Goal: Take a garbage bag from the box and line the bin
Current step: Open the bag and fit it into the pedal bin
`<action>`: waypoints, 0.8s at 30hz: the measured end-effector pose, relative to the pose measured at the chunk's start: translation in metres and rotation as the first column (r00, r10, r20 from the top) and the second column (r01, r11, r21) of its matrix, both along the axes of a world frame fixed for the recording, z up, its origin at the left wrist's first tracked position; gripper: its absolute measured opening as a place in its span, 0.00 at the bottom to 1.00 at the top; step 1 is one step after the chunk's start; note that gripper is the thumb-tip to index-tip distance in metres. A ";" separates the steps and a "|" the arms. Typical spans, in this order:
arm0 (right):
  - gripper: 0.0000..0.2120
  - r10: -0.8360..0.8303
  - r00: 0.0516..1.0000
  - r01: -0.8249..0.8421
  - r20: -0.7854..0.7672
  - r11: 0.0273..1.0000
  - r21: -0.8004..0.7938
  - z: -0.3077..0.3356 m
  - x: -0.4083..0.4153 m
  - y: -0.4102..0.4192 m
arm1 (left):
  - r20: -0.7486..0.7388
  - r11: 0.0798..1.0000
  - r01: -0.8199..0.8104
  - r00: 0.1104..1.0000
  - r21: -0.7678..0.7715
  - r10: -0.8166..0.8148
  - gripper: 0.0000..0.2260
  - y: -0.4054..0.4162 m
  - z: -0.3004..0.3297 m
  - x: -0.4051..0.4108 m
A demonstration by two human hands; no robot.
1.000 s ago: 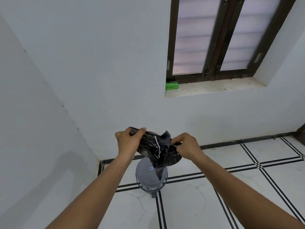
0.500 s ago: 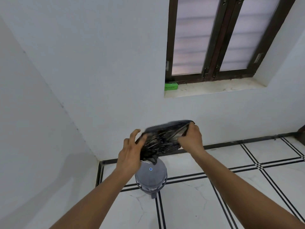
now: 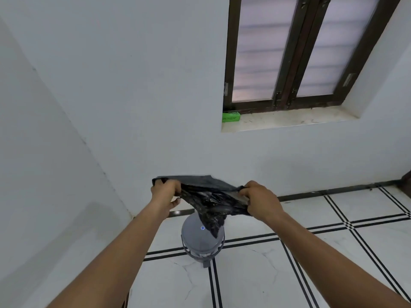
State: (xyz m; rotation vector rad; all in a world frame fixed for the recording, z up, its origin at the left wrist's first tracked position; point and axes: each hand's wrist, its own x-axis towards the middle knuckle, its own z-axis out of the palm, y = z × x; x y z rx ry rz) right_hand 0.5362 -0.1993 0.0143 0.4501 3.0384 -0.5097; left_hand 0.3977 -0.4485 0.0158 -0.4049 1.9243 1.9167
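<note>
A crumpled black garbage bag (image 3: 211,200) is stretched between both hands, above a grey pedal bin (image 3: 200,243) with its lid closed on the tiled floor. My left hand (image 3: 165,194) grips the bag's left edge and my right hand (image 3: 259,200) grips its right edge. A loose corner of the bag hangs down over the bin's lid. The green garbage bag box (image 3: 230,116) lies on the window sill's left end, far above the hands.
White walls meet in a corner at the left, close behind the bin. The window sill (image 3: 289,122) juts in at the upper right under a dark-framed window. White floor tiles with black lines spread to the right.
My hands have moved apart, pulling the bunched bag wider. The left hand has closed on the bag's left edge and the right hand has shifted to the right.
</note>
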 end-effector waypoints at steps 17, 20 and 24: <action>0.27 0.116 0.986 -0.131 0.121 0.983 0.125 0.008 -0.003 -0.017 | -0.506 0.520 -0.197 0.657 -0.831 -0.559 0.19 -0.006 -0.002 0.028; 0.15 0.153 0.741 -0.273 0.653 0.958 0.086 0.019 0.004 -0.027 | -0.437 0.398 -0.197 0.557 -0.896 -0.706 0.17 -0.012 -0.014 0.030; 0.14 0.043 0.869 -0.106 0.493 0.989 0.099 0.011 -0.005 -0.030 | 0.510 -0.127 0.674 0.409 -0.728 -0.757 0.22 -0.022 -0.015 0.031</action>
